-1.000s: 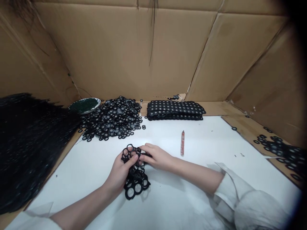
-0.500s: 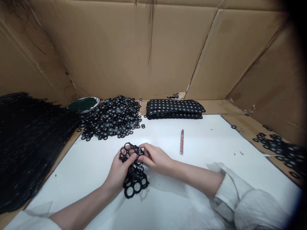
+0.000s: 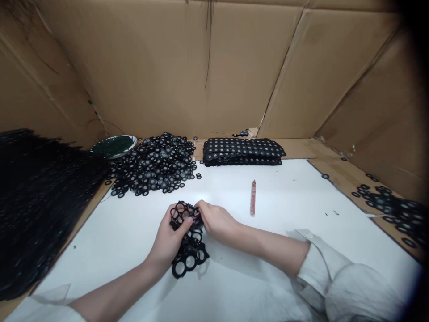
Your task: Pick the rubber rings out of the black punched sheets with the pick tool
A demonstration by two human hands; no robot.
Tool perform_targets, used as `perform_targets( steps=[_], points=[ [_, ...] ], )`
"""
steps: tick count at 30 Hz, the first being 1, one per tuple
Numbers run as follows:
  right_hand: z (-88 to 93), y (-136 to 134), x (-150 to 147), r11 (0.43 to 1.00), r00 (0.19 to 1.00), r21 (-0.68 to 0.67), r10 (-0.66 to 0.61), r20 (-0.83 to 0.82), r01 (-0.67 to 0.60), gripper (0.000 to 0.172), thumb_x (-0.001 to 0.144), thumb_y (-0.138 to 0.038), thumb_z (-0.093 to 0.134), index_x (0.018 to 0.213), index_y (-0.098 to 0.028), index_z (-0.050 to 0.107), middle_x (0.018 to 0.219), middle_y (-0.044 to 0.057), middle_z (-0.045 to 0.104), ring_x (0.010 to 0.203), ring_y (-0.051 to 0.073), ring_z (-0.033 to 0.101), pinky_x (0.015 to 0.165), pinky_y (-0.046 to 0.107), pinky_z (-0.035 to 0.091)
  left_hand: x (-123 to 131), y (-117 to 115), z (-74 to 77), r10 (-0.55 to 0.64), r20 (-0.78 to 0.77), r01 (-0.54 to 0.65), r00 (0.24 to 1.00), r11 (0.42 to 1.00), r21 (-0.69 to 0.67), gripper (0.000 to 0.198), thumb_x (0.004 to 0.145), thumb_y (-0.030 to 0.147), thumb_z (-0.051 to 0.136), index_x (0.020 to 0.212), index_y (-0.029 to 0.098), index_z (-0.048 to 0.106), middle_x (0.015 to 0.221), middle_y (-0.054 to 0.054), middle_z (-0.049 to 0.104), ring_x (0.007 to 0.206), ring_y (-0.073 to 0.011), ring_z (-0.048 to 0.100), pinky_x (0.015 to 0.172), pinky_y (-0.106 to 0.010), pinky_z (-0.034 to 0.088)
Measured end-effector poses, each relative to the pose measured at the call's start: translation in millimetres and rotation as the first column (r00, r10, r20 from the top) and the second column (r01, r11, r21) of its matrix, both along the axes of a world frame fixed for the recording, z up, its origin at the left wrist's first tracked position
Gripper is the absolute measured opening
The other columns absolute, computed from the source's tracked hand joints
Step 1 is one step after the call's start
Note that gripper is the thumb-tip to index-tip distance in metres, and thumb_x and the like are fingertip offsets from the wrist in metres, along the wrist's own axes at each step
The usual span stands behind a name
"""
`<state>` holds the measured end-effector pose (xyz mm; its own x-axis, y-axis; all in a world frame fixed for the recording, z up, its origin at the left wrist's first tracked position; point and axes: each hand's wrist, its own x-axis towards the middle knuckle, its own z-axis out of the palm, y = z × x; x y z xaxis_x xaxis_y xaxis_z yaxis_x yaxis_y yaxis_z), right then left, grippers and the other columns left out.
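Observation:
A cluster of linked black rings (image 3: 189, 259) hangs from my hands over the white tabletop, its lower row of open rings showing below. My left hand (image 3: 170, 237) is closed around its upper left part, the thumb pressed over the rings. On the upper right edge of the cluster, the bent fingers of my right hand (image 3: 216, 221) are pinched; the fingertips are partly hidden behind the rings. Whether a separate small piece is between the right fingers, I cannot make out.
Behind my hands lie a heap of loose black rings (image 3: 157, 165) and a folded ring mat (image 3: 243, 150). A dish of dark green bits (image 3: 115, 146) stands by a mass of black strips (image 3: 40, 205). A red pen-like tool (image 3: 253, 199) and more rings (image 3: 395, 203) lie right.
My right hand has turned slightly, its fingers now more curled at the edge of the ring cluster. The cluster's upper part has shifted a little to the right.

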<state>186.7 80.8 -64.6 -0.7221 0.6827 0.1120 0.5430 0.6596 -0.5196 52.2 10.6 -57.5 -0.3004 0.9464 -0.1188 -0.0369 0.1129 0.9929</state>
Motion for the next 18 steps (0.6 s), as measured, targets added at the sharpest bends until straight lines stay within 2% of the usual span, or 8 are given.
perform_targets(
  steps=[5,10,12,15,18],
  points=[
    [-0.3,0.6,-3.8,1.0,1.0,-0.013,0.021,0.018,-0.021,0.022,0.091,-0.028,0.024,0.096,-0.017,0.042,0.078,0.007,0.061,0.061,0.015,0.053,0.054,0.024,0.033,0.0,-0.9,1.1,-0.034,-0.057,0.033,0.998,0.999,-0.015,0.027,0.066,0.029,0.064,0.089,0.02,0.053,0.085,-0.001,0.059,0.085,-0.018,0.055,0.079,-0.028,0.041],
    [-5.3,3.4,-3.6,0.989,0.99,0.051,0.136,0.031,-0.137,0.025,0.09,-0.035,0.031,0.103,-0.017,0.042,0.081,0.008,0.062,0.064,0.016,0.056,0.054,0.024,0.033,-0.8,-2.4,-0.4,-0.108,-0.061,0.105,0.992,0.993,-0.051,0.021,0.067,0.03,0.063,0.081,0.02,0.051,0.074,0.001,0.055,0.072,-0.0144,0.051,0.068,-0.025,0.04],
    [-5.3,3.7,-3.5,0.987,0.987,0.018,0.157,0.017,-0.157,0.028,0.088,-0.038,0.035,0.105,-0.018,0.043,0.08,0.007,0.063,0.065,0.017,0.057,0.054,0.024,0.034,-0.5,-2.5,-0.6,-0.123,-0.052,0.12,0.991,0.991,-0.058,0.019,0.067,0.03,0.063,0.079,0.019,0.052,0.074,0.001,0.056,0.072,-0.0143,0.051,0.067,-0.024,0.04],
    [-3.4,4.6,-3.1,0.986,0.987,-0.122,0.094,-0.13,-0.11,0.024,0.088,-0.035,0.036,0.104,-0.02,0.046,0.078,0.004,0.063,0.065,0.014,0.057,0.057,0.022,0.037,0.8,-1.8,1.3,-0.107,-0.014,0.106,0.994,0.992,-0.065,0.02,0.066,0.03,0.063,0.08,0.019,0.054,0.079,0.0,0.059,0.078,-0.0157,0.053,0.071,-0.025,0.041],
    [-2.3,6.8,-2.4,0.967,0.945,-0.23,0.034,-0.327,-0.114,0.022,0.089,-0.031,0.033,0.094,-0.02,0.052,0.078,0.002,0.064,0.066,0.011,0.058,0.061,0.02,0.04,2.1,-0.9,4.1,-0.077,0.053,0.081,0.996,0.993,-0.081,0.024,0.063,0.029,0.066,0.083,0.019,0.056,0.081,-0.001,0.059,0.08,-0.0166,0.054,0.072,-0.026,0.042]
  ],
)
